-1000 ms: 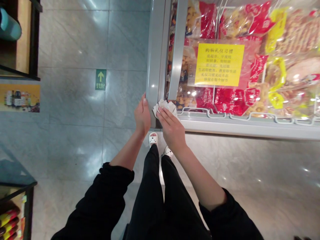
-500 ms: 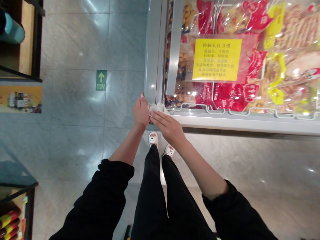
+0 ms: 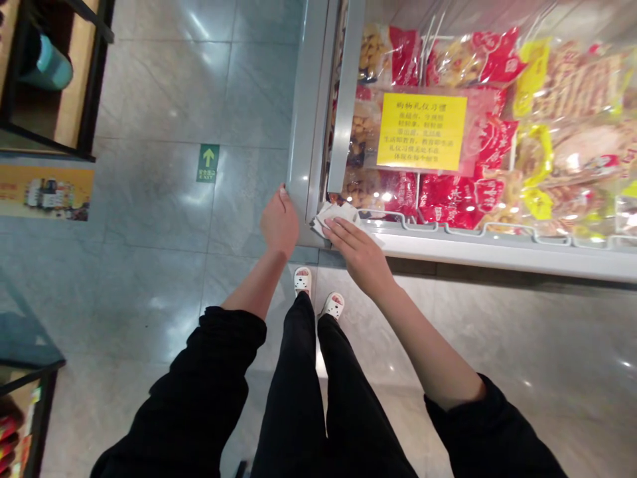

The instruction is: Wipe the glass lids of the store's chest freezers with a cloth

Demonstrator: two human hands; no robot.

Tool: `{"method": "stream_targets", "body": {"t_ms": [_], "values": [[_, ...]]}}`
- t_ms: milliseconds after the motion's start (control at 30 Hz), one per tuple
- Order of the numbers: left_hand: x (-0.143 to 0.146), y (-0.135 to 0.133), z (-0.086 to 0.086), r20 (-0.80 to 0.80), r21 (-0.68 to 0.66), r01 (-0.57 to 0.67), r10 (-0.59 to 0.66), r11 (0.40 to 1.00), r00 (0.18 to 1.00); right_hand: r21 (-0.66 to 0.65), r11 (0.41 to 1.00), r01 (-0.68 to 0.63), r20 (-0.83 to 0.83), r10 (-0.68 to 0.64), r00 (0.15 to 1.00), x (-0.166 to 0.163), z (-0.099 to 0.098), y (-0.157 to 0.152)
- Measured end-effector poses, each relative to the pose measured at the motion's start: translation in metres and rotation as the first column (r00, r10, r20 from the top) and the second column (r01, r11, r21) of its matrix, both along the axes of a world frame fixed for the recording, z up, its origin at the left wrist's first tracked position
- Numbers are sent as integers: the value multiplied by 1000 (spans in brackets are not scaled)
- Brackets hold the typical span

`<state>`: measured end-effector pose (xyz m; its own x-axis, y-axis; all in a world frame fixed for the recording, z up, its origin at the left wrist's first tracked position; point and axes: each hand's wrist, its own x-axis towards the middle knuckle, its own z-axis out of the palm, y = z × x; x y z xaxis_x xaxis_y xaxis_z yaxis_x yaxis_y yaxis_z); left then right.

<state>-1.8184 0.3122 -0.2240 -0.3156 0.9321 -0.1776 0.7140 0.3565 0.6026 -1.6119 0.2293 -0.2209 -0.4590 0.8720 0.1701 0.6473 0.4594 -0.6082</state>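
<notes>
A crumpled white cloth [image 3: 332, 214], possibly paper tissue, lies against the near left corner of a chest freezer [image 3: 306, 166]. My right hand [image 3: 361, 251] presses it onto the frame, its fingers together on top and the tips over the cloth. My left hand [image 3: 279, 222] is closed beside the freezer's outer left edge, thumb pointing away from me; its fingertips and anything inside them are hidden. Under the freezer's glass lid, a yellow notice [image 3: 422, 131] with printed writing appears above red-and-clear food bags [image 3: 460, 199].
Wire basket rims [image 3: 428, 224] run along the freezer's front. To the left are dark-framed shelves [image 3: 87, 79] with a blue-green container [image 3: 54, 66], plus a second shelf [image 3: 42, 411] lower down. A green exit sign [image 3: 208, 163] marks the tiled floor. My feet in white slippers [image 3: 302, 280] stand below the corner.
My right hand has slid the cloth rightward along the freezer corner, away from my left hand. My left hand stays by the edge. The view has shifted slightly.
</notes>
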Motion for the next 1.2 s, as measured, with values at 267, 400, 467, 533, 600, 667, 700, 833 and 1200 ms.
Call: {"method": "stream_targets", "body": {"t_ms": [267, 400, 467, 533, 600, 667, 700, 833, 1200], "values": [[-1, 21, 21, -51, -173, 98, -108, 980, 993, -50, 993, 105, 91, -101, 991, 6, 0, 17], [14, 46, 23, -80, -140, 66, -78, 988, 994, -102, 995, -4, 84, 13, 996, -14, -2, 39], [22, 54, 22, -104, -104, 36, -47, 994, 993, -116, 992, -57, 84, 67, 994, -13, -2, 42], [28, 56, 20, -125, -60, 17, -24, 998, 992, -123, 990, -62, 94, 74, 993, -5, -2, 40], [30, 56, 16, -129, -13, 14, -16, 1000, 992, -115, 993, -7, 101, 18, 995, 3, -5, 39], [29, 54, 12, -120, 27, 17, -13, 1000, 993, -83, 993, 78, 86, -71, 994, 4, -8, 44], [28, 54, 10, -115, 40, 20, -15, 999, 993, -64, 992, 113, 71, -109, 992, 1, -10, 49], [26, 53, 9, -118, 31, 28, -24, 999, 993, -23, 993, 116, 37, -115, 993, -19, -12, 73], [30, 55, 19, -119, -63, 5, -12, 998, 993, -26, 980, 199, 40, -198, 979, -31, 1, 126]]}}
